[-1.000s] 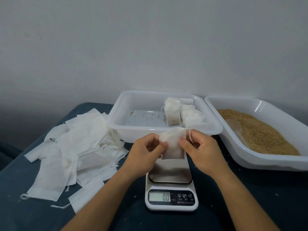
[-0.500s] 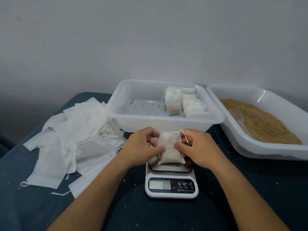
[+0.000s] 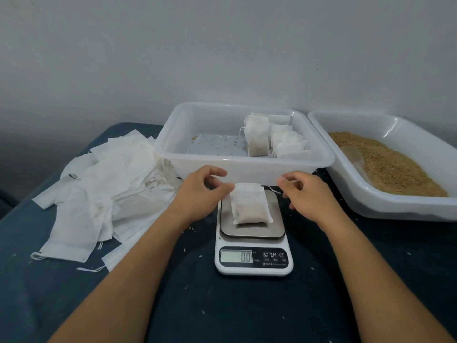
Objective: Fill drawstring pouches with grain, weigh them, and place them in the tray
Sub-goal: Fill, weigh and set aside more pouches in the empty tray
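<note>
A filled white drawstring pouch (image 3: 251,206) lies flat on the steel platform of the kitchen scale (image 3: 253,261), whose display reads 0.0. My left hand (image 3: 200,194) hovers at the pouch's upper left corner, fingers relaxed, the index tip at or just touching the fabric. My right hand (image 3: 306,191) is to the right of the scale, apart from the pouch, fingers loosely curled and holding nothing. Behind the scale stands the clear tray (image 3: 247,167) with several filled pouches (image 3: 257,137) upright at its right side.
A second tray (image 3: 385,206) at the right holds brown grain (image 3: 390,164) and a half-buried scoop (image 3: 352,154). A heap of empty white pouches (image 3: 99,189) covers the left of the dark blue table. Stray grains dot the cloth around the scale.
Both hands lowered the pouch onto the scale platform and let go of it. The hands have since spread apart, the right one moving clear to the right.
</note>
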Demonstrator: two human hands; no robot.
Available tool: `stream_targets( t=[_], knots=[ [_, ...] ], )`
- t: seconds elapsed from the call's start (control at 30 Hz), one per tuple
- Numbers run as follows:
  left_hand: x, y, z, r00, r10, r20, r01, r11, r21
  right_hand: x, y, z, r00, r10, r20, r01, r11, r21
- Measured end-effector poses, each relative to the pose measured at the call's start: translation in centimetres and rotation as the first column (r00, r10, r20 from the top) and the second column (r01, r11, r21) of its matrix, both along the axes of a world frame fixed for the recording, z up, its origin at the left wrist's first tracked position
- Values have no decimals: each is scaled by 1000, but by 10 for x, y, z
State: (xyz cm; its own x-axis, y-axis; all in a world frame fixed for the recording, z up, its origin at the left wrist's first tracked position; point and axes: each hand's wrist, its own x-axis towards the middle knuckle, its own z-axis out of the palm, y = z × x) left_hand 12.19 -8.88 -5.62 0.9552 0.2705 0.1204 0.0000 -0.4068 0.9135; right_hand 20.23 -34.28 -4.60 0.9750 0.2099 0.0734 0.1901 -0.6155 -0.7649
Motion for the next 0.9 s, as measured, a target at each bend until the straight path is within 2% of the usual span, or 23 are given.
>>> stream_targets(
  t=[0.1, 0.17, 0.27, 0.4, 0.67, 0.9],
  knots=[
    [6, 7, -8, 986, 160, -48, -159, 987, 19, 7, 0, -14, 998, -33, -57, 34, 999, 22],
    [9, 14, -15, 970, 222, -96, -214, 972, 94, 10, -1, -21, 996, -37, -79, 40, 999, 32],
    [11, 20, -22, 962, 257, -91, -224, 935, 276, 16, -2, -27, 992, -64, -108, 75, 992, 104],
    [12, 17, -26, 965, 252, -77, -204, 899, 389, 18, -2, -30, 992, -62, -113, 78, 987, 139],
    [12, 17, -26, 966, 244, -89, -201, 919, 338, 18, -2, -29, 994, -42, -97, 56, 988, 141],
    [12, 16, -24, 968, 234, -94, -197, 934, 297, 12, 2, -24, 995, 8, 99, -13, 999, 53]
  ],
)
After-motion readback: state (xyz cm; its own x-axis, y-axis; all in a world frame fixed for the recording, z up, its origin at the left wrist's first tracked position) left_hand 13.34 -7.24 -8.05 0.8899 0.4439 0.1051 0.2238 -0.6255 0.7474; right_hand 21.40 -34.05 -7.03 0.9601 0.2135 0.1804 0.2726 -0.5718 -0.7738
